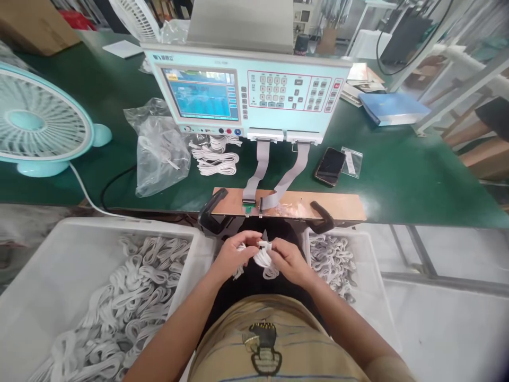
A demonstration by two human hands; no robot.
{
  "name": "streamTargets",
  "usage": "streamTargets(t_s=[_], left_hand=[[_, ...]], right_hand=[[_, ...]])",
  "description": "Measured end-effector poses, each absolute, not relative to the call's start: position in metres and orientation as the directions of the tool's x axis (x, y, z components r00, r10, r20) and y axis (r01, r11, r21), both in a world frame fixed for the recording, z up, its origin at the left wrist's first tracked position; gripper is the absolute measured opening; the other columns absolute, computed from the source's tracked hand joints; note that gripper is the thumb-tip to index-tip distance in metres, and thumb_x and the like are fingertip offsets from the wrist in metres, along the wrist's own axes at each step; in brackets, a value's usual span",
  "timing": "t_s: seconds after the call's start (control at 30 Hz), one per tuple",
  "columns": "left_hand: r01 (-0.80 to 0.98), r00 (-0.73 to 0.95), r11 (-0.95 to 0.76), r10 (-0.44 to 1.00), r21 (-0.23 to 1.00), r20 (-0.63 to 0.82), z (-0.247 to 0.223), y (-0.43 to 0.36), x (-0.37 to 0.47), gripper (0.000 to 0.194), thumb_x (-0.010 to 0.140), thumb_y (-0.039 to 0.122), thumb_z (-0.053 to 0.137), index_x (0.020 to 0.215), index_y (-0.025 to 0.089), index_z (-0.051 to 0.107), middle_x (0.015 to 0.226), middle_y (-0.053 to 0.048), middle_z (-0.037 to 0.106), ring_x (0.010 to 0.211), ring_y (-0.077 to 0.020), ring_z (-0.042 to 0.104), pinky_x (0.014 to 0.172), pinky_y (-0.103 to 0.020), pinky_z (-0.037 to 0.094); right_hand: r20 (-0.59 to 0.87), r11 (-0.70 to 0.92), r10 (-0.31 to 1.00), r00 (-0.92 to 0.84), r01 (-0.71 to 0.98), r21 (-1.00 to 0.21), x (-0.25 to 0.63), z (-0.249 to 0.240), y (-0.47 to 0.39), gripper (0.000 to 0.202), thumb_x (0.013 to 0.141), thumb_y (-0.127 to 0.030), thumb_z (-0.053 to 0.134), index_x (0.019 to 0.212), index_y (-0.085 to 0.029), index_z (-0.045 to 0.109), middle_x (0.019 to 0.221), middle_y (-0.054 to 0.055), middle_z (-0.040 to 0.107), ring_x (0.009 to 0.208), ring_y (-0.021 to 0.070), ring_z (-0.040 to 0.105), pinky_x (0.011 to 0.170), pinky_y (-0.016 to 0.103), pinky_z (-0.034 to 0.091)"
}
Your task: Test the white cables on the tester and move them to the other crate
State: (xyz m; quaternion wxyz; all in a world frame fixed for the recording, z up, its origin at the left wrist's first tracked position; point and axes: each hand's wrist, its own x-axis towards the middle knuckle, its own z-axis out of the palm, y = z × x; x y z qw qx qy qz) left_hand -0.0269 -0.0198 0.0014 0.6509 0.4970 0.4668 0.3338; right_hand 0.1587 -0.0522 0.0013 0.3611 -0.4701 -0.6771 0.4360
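Both hands are close together over my lap, just below the table's front edge. My left hand (pixel 238 253) is closed on white cable, with a loop showing beside its fingers. Fingers of my right hand (pixel 287 260) pinch the coiled white cable (pixel 262 258) near its connector end. Part of the bundle hangs below the hands. In front of them a copper-coloured board (pixel 302 207) lies along the edge, held by two black clamps (pixel 212 211). Two grey ribbon cables (pixel 285 178) run from it up to the tester (pixel 246 95), whose screen is lit.
A large white bin (pixel 51 265) of coiled cables stands at the left, a smaller one (pixel 369 276) at the right. On the green table are a fan (pixel 40 116), plastic bags (pixel 163 154), cable bundles (pixel 217 161), a phone (pixel 331 166) and a blue folder (pixel 392 107).
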Motion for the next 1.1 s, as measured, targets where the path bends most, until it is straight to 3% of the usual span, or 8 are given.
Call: streamTargets(t_s=[0.13,0.23,0.33,0.5,0.67,0.9,1.0,1.1], left_hand=[[0.152,0.232,0.161,0.953,0.975,-0.193,0.004,-0.017,-0.019,0.018,0.069,0.032,0.063,0.071,0.014,0.065,0.065,0.000,0.059,0.046,-0.0058,0.046,0.043,-0.018,0.037],[0.178,0.108,0.164,0.977,0.970,-0.185,-0.002,-0.017,-0.014,0.018,0.070,0.032,0.063,0.069,0.014,0.062,0.053,0.004,0.052,0.043,-0.0053,0.043,0.043,-0.017,0.035],[0.071,0.038,0.237,0.970,0.969,-0.240,-0.008,-0.015,-0.011,0.019,0.068,0.031,0.064,0.079,0.015,0.063,0.054,0.005,0.051,0.042,-0.0055,0.044,0.041,-0.017,0.036],[-0.310,0.250,0.504,0.861,0.806,-0.443,-0.011,-0.011,-0.018,0.025,0.067,0.028,0.064,0.088,0.015,0.064,0.057,0.002,0.053,0.045,-0.0081,0.048,0.036,-0.017,0.037],[-0.448,0.423,0.566,0.816,0.691,-0.394,-0.010,-0.008,-0.031,0.036,0.062,0.019,0.065,0.098,0.015,0.063,0.074,-0.003,0.059,0.057,-0.0115,0.055,0.036,-0.016,0.038],[-0.126,0.174,0.360,0.925,0.924,-0.337,-0.013,0.000,-0.027,0.022,0.070,0.033,0.064,0.080,0.014,0.064,0.057,0.000,0.055,0.046,-0.0083,0.048,0.038,-0.016,0.036],[0.024,0.216,0.237,0.947,0.971,-0.237,-0.008,0.008,-0.028,0.023,0.074,0.036,0.058,0.067,0.015,0.062,0.052,0.001,0.051,0.045,-0.0079,0.045,0.040,-0.017,0.037],[0.029,0.253,0.180,0.950,0.983,-0.181,-0.003,0.013,-0.027,0.027,0.073,0.036,0.059,0.056,0.015,0.060,0.060,-0.001,0.054,0.049,-0.0085,0.046,0.040,-0.017,0.036]], right_hand=[[0.127,0.203,0.965,-0.229,0.344,-0.917,0.143,-0.006,-0.042,0.021,0.087,-0.029,0.042,0.077,-0.019,0.057,0.070,0.001,0.049,0.065,0.0121,0.046,0.063,0.025,0.037],[0.094,0.101,0.995,-0.041,0.257,-0.961,0.134,-0.014,-0.028,0.023,0.086,-0.033,0.044,0.079,-0.019,0.060,0.070,0.001,0.053,0.067,0.0128,0.050,0.064,0.025,0.039],[0.013,0.004,0.999,0.052,0.163,-0.987,0.128,-0.019,-0.015,0.024,0.082,-0.038,0.049,0.079,-0.018,0.063,0.069,0.001,0.055,0.066,0.0132,0.051,0.063,0.025,0.040],[-0.153,-0.154,0.988,0.034,0.043,-0.987,0.122,-0.020,-0.002,0.027,0.077,-0.041,0.054,0.073,-0.016,0.064,0.061,-0.001,0.054,0.056,0.0117,0.048,0.054,0.023,0.038],[-0.202,-0.201,0.979,0.015,-0.039,-0.979,0.123,-0.021,0.001,0.027,0.074,-0.041,0.058,0.077,-0.016,0.066,0.061,0.000,0.056,0.056,0.0113,0.048,0.053,0.023,0.038],[-0.330,-0.329,0.943,-0.046,-0.276,-0.903,0.121,-0.017,0.003,0.023,0.069,-0.038,0.065,0.072,-0.015,0.067,0.058,-0.001,0.059,0.050,0.0089,0.048,0.051,0.022,0.035],[-0.408,-0.389,0.912,-0.030,-0.375,-0.841,0.117,-0.014,0.006,0.023,0.063,-0.037,0.070,0.069,-0.015,0.067,0.056,-0.001,0.060,0.047,0.0088,0.047,0.049,0.022,0.035],[-0.434,-0.410,0.900,-0.042,-0.423,-0.808,0.116,-0.011,0.009,0.023,0.061,-0.037,0.071,0.067,-0.015,0.066,0.054,-0.001,0.060,0.047,0.0097,0.048,0.049,0.023,0.036]])
